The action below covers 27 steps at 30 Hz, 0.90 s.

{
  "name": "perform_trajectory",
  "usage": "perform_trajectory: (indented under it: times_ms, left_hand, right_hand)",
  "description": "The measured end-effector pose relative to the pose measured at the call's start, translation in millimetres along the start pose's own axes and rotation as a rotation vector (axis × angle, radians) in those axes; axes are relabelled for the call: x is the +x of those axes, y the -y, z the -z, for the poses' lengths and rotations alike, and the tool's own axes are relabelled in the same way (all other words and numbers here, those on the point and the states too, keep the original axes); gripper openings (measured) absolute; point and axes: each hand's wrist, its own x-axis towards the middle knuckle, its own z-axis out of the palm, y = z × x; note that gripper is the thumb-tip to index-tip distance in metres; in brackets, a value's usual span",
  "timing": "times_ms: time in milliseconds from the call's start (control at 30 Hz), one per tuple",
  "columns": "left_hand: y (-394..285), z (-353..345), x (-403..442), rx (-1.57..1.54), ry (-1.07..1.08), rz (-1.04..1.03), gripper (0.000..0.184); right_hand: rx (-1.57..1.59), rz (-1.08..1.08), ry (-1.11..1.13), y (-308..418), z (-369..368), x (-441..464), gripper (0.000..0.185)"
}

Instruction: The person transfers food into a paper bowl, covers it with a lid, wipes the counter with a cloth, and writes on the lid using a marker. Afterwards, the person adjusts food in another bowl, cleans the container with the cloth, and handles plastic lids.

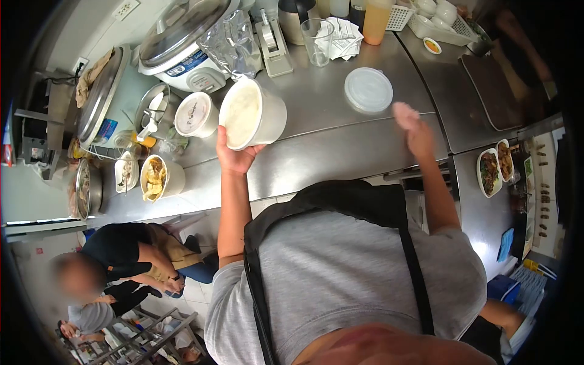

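My left hand grips a white round tub from below, fingers against its side. The tub is uncovered and tilted toward me, showing a pale, whitish filling. My right hand is closed and held over the counter to the right. A pink, crumpled, cloth-like thing, blurred by motion, sticks out of it. Just left of that hand a translucent round lid lies flat on the counter. Touching or close beside the tub is a lidded white container with handwriting on its lid.
The steel counter holds a large cooker, a tape dispenser, a clear cup and a food tub. Two food bowls stand at right. A person in an apron is behind, lower left.
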Motion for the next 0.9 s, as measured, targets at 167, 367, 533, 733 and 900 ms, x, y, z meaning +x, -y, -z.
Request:
perform_trajectory:
  times_ms: [167,367,533,733,900]
  left_hand:
    - [-4.8,6.0,-4.9,0.151,-0.194,-0.024,0.06]
    - [-0.3,35.5,-7.5,0.255,-0.354,0.016,0.059]
    - [21.4,54.2,-22.2,0.419,-0.618,0.027,0.057]
    - [21.4,105.1,-31.4,0.91,-0.556,-0.136,0.041]
    - [32.2,102.1,-36.1,0.778,-0.496,-0.262,0.037]
  right_hand:
    - [0.661,0.288,-0.142,120.5,16.4,15.4,0.029]
    - [0.21,0.512,-0.228,185.8,-45.1,43.8,0.028]
    - [0.226,0.597,0.086,179.4,-22.8,38.2,0.029]
    - [0.515,0.573,0.199,221.9,7.1,110.3,0.028]
    - [1.011,0.416,0.18,291.0,9.5,225.1,0.03]
